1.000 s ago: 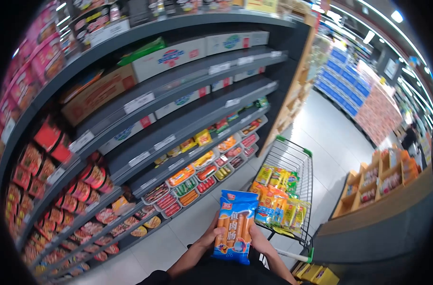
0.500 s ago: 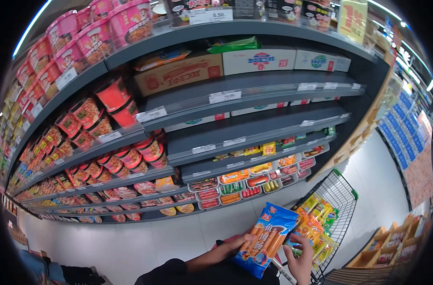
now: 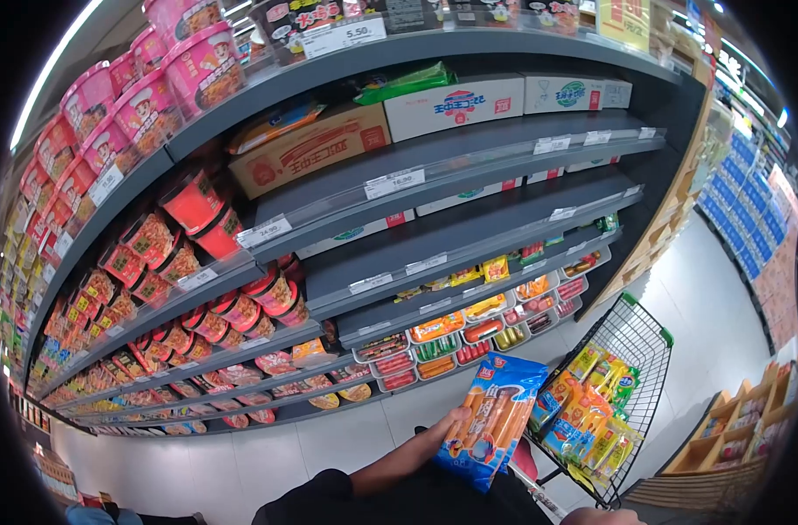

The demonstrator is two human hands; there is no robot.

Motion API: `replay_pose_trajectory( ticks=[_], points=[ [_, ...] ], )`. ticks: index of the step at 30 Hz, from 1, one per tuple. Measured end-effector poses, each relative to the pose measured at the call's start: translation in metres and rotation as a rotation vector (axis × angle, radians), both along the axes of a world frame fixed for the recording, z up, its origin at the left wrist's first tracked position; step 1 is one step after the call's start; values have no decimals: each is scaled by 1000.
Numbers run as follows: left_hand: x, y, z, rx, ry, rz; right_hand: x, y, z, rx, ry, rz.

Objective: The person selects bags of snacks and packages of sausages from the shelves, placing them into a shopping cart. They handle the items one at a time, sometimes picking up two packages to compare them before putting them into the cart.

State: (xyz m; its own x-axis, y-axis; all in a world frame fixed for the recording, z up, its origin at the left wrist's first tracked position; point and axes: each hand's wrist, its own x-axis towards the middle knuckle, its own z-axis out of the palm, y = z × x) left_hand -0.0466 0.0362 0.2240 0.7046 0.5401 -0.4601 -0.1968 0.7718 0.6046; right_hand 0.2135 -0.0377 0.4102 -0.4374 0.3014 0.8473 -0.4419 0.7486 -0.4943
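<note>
My left hand (image 3: pixel 452 427) is closed on the left edge of a blue pack of fish sausages (image 3: pixel 493 418), held upright with its printed front and the orange-brown sausages showing. Just right of the pack stands a black wire shopping cart (image 3: pixel 657 346) with green corners. Yellow, orange and blue snack packs (image 3: pixel 591 402) lie piled in it. Only a small part of my right hand (image 3: pixel 604 517) shows at the bottom edge, below the cart; its fingers are out of sight.
Ahead runs a long grey shelf unit (image 3: pixel 469 223) with cup noodles (image 3: pixel 198 214) on the left, cardboard boxes (image 3: pixel 311 159) higher up and trays of sausages (image 3: pixel 438 350) low down. A wooden display rack (image 3: pixel 722 429) stands at right. Part of a person (image 3: pixel 97 514) shows at lower left.
My right hand has dropped away from beside the pack to the bottom edge. The left hand still holds the pack. The view has shifted slightly, showing more of the cart.
</note>
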Motion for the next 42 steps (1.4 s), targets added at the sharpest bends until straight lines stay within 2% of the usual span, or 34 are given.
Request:
replay_pose_trajectory(
  ticks=[4, 23, 27, 29, 30, 32, 34, 36, 38, 39, 42],
  points=[
    [3, 3, 8, -6, 41, -29, -12, -2, -1, 10, 95, 58],
    [14, 4, 25, -5, 171, -77, -18, -14, -25, 18, 256, 6],
    [11, -2, 17, -63, 145, -37, -18, -16, -38, 19, 314, -68],
    [10, -3, 6, -62, 106, -24, -15, -19, -60, 4, 411, -245],
    [10, -4, 0, -60, 88, -16, -18, -21, -69, -48, 453, -392],
    [10, -6, -17, -58, 36, -1, -25, -15, -66, -377, 340, -845],
    [10, -7, -40, -58, -25, 20, -12, -16, -137, -737, 123, -970],
    [14, -10, -67, -52, -94, 40, -22, -15, -166, -1003, -109, -1057],
    [19, -11, -92, -17, -156, 44, -28, -28, -204, -1160, -134, -982],
    [22, -11, -102, -5, -175, 24, -31, -35, -216, -1305, -53, -885],
    [32, -10, -127, 46, -203, -49, -31, -47, -256, -1363, 99, -706]
  ],
)
